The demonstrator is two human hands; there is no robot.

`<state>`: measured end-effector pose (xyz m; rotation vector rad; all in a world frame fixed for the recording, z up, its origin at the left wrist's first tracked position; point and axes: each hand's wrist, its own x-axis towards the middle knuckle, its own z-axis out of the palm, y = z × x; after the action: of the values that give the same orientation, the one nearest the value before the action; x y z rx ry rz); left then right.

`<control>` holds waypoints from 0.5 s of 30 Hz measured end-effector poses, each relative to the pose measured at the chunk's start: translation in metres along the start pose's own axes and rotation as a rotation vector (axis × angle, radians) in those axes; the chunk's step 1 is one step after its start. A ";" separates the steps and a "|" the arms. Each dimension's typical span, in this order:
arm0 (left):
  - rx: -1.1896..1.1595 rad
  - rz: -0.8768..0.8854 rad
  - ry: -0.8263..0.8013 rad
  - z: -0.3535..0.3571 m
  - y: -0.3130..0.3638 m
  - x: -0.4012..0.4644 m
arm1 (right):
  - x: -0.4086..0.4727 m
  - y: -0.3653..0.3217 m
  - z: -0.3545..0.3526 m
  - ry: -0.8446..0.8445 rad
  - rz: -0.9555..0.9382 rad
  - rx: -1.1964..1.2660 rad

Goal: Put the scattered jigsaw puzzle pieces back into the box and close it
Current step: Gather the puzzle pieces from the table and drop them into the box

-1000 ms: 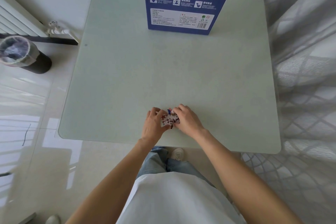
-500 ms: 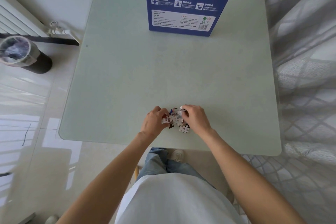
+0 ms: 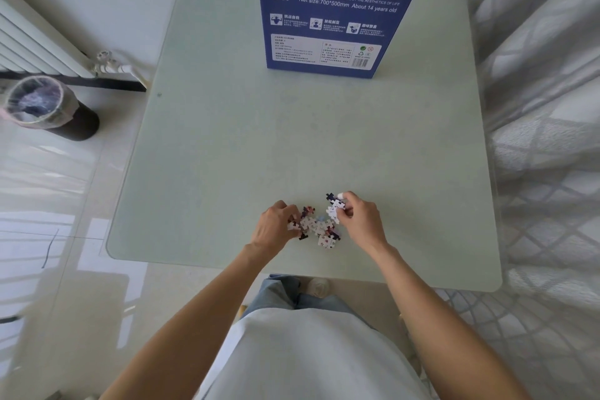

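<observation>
A small heap of jigsaw puzzle pieces (image 3: pixel 319 228), white, pink and dark, lies near the front edge of the pale green table (image 3: pixel 292 146). My left hand (image 3: pixel 274 226) rests curled against the heap's left side, fingertips on the pieces. My right hand (image 3: pixel 360 217) is at the heap's right side and pinches a few pieces between thumb and fingers, one dark piece sticking up. The tall blue puzzle box (image 3: pixel 337 10) stands upright at the far side of the table; its top is out of frame.
A radiator (image 3: pixel 29 45) and a lined waste bin (image 3: pixel 48 107) stand on the floor to the left. A sheer patterned curtain (image 3: pixel 545 140) hangs along the table's right edge. My legs and a shoe show under the glass front edge.
The tight clump between my hands has spread into a wider heap. My hands have moved apart, and my right hand has lifted a few pieces at the right side.
</observation>
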<state>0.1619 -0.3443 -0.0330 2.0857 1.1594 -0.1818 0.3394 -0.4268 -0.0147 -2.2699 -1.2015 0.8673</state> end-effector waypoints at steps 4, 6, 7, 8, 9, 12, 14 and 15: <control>-0.027 -0.002 0.028 -0.006 -0.005 -0.001 | 0.000 -0.004 -0.005 -0.014 -0.001 0.003; -0.061 -0.005 0.037 -0.010 -0.007 -0.001 | 0.002 -0.006 -0.008 -0.022 -0.003 0.005; -0.072 -0.001 0.043 -0.012 -0.007 -0.001 | 0.003 -0.007 -0.009 -0.024 -0.002 0.006; -0.076 0.001 0.046 -0.014 -0.007 0.000 | 0.004 -0.008 -0.009 -0.025 -0.004 0.007; -0.078 0.004 0.048 -0.017 -0.007 0.000 | 0.005 -0.009 -0.011 -0.027 -0.006 0.007; -0.100 0.010 0.074 -0.036 -0.003 0.000 | 0.012 -0.019 -0.022 -0.049 -0.064 -0.051; -0.164 0.046 0.121 -0.060 0.007 0.001 | 0.021 -0.031 -0.039 -0.064 -0.147 -0.128; -0.198 0.074 0.147 -0.077 0.015 0.003 | 0.026 -0.039 -0.051 -0.058 -0.183 -0.143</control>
<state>0.1585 -0.2967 0.0289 1.9878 1.1351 0.1193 0.3637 -0.3883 0.0376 -2.2135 -1.5149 0.8062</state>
